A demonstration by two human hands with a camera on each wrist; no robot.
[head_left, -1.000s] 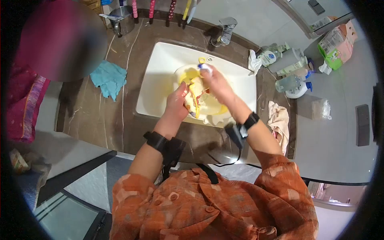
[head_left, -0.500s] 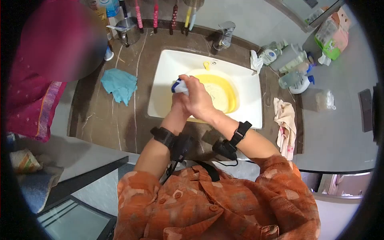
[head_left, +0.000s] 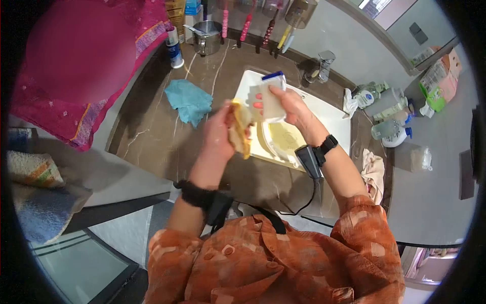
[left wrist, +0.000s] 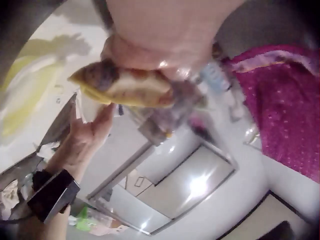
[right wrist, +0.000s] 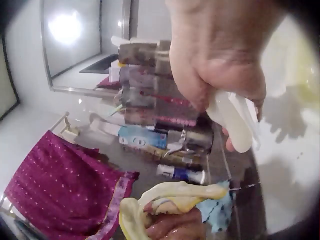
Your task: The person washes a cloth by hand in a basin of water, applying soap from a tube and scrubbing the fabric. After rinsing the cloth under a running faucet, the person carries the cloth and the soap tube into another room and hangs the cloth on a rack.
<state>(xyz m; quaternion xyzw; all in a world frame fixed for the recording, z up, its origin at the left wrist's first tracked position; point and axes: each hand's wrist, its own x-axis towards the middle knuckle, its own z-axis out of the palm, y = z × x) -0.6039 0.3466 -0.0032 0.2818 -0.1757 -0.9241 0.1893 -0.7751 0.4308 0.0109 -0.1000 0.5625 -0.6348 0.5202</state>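
My left hand [head_left: 216,134] grips a cream piece with a yellow edge and reddish and dark patterning [head_left: 240,133], raised over the sink's left front edge. In the right wrist view this yellow-edged piece [right wrist: 185,189] curves round the left fingers. My right hand [head_left: 294,107] holds a whitish, flat-sided thing with a blue end [head_left: 273,104], thumb on its near face and fingers behind. Its cream rounded end [right wrist: 237,131] shows in the right wrist view; I cannot tell its kind. Below the hands, a pale basin with yellowish inside [head_left: 284,138] sits in the white sink [head_left: 331,117].
A teal cloth [head_left: 189,100] lies left of the sink, near a blue-and-white tube [head_left: 174,49] and a metal cup [head_left: 205,39]. The faucet [head_left: 324,66] stands behind. Bottles [head_left: 396,136] and a beige cloth [head_left: 373,171] are at right. A magenta towel [head_left: 152,35] hangs at left.
My hands have come apart from being together over the sink and risen. The yellow-edged piece now shows in the left hand, the whitish thing upright in the right. The head view has turned left.
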